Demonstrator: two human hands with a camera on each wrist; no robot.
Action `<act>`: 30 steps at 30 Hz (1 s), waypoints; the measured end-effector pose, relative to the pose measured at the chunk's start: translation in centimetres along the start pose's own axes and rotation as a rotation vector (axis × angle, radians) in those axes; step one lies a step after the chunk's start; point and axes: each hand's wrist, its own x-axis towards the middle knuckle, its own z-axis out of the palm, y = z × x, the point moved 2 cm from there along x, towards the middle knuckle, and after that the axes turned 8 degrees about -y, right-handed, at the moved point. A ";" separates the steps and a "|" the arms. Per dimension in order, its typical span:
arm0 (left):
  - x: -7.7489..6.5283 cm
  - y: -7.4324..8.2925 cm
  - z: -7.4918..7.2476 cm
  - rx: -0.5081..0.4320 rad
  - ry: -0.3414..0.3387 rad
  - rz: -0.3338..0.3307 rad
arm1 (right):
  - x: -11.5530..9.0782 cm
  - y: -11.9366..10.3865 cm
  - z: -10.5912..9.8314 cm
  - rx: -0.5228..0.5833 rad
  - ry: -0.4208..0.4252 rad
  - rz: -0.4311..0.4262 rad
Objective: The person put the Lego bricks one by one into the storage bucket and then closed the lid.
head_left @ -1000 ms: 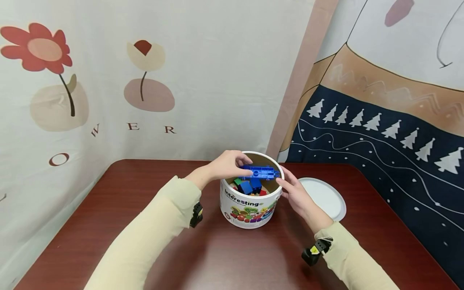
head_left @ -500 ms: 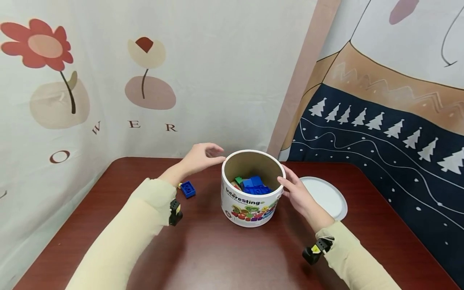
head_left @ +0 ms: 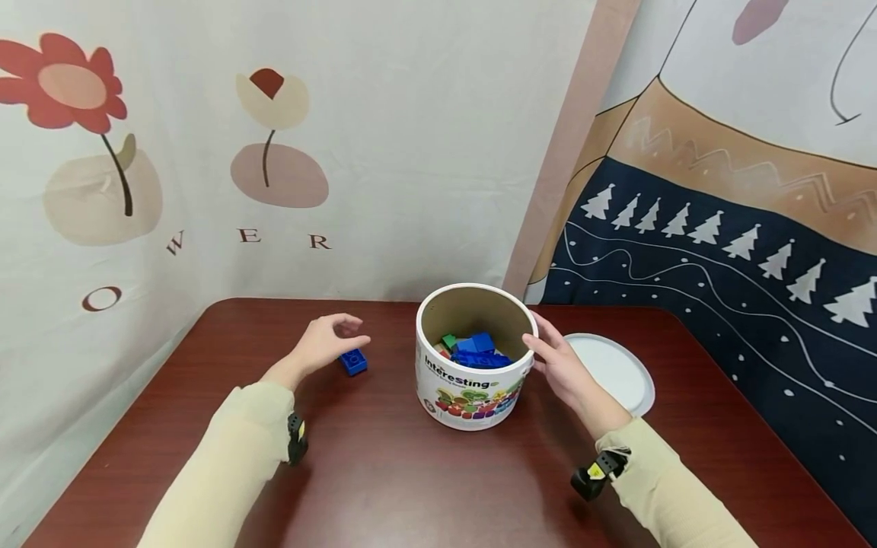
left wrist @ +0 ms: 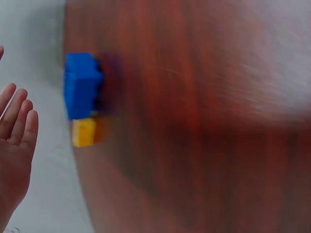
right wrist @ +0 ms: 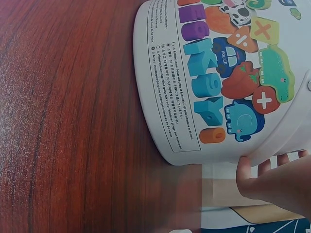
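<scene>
A white bucket (head_left: pixel 473 399) printed with colourful pictures stands on the table, with blue and green toy bricks (head_left: pixel 476 350) inside it. My right hand (head_left: pixel 565 369) holds the bucket at its right side, the thumb at the rim; in the right wrist view, fingers lie along its wall. To the left of the bucket, a blue toy brick (head_left: pixel 355 363) lies on the table. My left hand (head_left: pixel 322 346) hovers just beside it, holding nothing, fingers loosely bent. The left wrist view shows that blue brick (left wrist: pixel 80 87) with a small yellow piece (left wrist: pixel 84 132) by its end.
A round white lid (head_left: pixel 613 373) lies on the table right of the bucket, behind my right hand. The dark red-brown table (head_left: pixel 411 487) reaches back to a flower-printed cloth (head_left: pixel 411 152). A navy cloth with white trees (head_left: pixel 685 281) hangs along the right.
My left hand let go of a long blue toy piece inside the bucket, then moved left and down to the blue brick on the table. My right hand has stayed at the bucket.
</scene>
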 end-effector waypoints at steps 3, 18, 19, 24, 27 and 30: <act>-0.6 -1.3 0.5 0.005 -0.003 -0.026 | 0.0 0.0 0.1 -0.001 -0.003 0.001; -1.5 -2.5 1.9 0.082 -0.062 0.056 | 0.0 0.0 0.1 0.004 -0.006 -0.009; -1.5 -2.4 1.9 0.082 -0.077 0.055 | 0.0 0.0 0.1 0.005 -0.005 -0.009; -1.9 -2.1 2.3 0.110 -0.140 0.039 | -0.1 0.0 0.1 0.005 -0.007 -0.011; -2.2 -2.0 2.4 0.125 -0.157 0.031 | -0.2 -0.1 0.1 0.007 -0.009 -0.013; -2.5 -1.9 2.4 0.129 -0.166 0.030 | -0.2 0.0 0.1 0.011 -0.007 -0.008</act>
